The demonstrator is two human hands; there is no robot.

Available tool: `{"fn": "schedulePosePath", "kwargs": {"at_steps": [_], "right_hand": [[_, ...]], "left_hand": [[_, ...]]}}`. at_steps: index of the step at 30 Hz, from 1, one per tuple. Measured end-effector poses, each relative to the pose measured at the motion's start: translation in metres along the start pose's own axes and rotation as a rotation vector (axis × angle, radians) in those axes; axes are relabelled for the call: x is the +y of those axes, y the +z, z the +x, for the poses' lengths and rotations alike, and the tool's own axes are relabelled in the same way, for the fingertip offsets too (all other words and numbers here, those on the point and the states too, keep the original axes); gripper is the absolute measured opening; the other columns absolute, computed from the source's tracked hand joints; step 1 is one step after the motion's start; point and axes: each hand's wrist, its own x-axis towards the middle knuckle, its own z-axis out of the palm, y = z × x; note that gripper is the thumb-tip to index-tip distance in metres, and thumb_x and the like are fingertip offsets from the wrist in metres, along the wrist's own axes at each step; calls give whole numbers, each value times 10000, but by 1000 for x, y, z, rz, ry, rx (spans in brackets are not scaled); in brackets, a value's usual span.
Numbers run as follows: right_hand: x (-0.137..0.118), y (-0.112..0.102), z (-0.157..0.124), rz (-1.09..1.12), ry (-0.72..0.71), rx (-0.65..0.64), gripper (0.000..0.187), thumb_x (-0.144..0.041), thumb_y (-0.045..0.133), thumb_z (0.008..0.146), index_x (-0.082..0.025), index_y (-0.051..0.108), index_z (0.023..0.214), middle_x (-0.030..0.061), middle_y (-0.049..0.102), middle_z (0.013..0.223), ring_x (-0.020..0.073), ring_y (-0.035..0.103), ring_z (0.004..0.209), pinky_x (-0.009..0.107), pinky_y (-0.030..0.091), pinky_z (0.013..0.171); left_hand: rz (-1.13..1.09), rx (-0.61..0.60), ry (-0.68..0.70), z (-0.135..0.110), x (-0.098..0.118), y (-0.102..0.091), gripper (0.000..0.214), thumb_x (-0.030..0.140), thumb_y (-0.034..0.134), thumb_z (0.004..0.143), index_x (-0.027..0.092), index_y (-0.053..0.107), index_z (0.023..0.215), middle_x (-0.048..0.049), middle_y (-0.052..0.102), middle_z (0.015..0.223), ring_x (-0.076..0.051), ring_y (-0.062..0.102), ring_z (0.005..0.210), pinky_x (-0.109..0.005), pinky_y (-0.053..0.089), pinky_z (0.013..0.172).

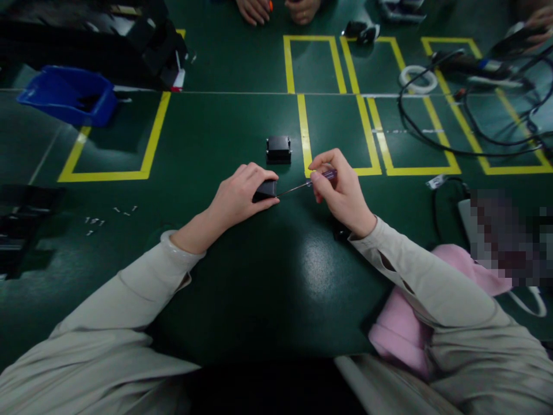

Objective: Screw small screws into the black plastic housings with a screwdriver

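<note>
My left hand grips a small black box-shaped part against the green tabletop, fingers above it and thumb along its near side. In my right hand is a screwdriver with a dark purplish handle. Its thin shaft points left, and the tip meets the right end of the black part, near my left thumb. Just beyond stands a second black block with small shiny bits at its sides. A dark object is partly hidden under my right wrist.
Several small screws lie at the left, near black parts. A blue bin stands behind them. Black cables and a white ring are at the right, pink cloth nearer. Another person's hands rest across the table.
</note>
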Motion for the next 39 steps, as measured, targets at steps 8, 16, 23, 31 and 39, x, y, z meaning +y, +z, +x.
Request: {"fn": "schedulePosePath", "kwargs": {"at_steps": [8,16,23,31,39], "right_hand": [[-2,0,1,-20,-6,8,118,-312,553,995,-225,515,926,-98,480,567,49,465,419,249,329,450],[1,0,0,-3,-18,7,61,-208,554,967,-230,515,1008,-82,492,672,54,502,482,255,380,498],[-4,-1,1,-29,1,0,200,-377,570,991,-221,525,875,-106,476,508,51,451,398,249,312,443],[-4,0,1,-12,6,-5,104,-262,558,977,-223,509,894,-103,487,571,51,474,419,245,332,443],[0,1,0,-7,-9,4,155,-175,556,916,-247,490,1037,-76,471,688,83,474,523,280,383,520]], "left_hand": [[-11,-5,0,0,-1,1,421,434,661,933,181,581,1259,-102,635,1186,-269,592,1089,-384,507,886],[-14,-16,-9,0,0,1,413,430,652,936,186,579,1261,-102,634,1193,-271,587,1095,-391,505,897],[-13,-4,-1,-1,0,0,416,441,650,938,183,588,1258,-99,637,1183,-272,593,1096,-388,507,893],[-15,-5,5,0,-1,1,423,441,648,941,184,580,1271,-100,634,1192,-270,593,1098,-387,510,894],[-20,-8,-5,0,0,0,418,428,650,938,186,576,1270,-105,636,1196,-274,590,1109,-402,514,908]]}}
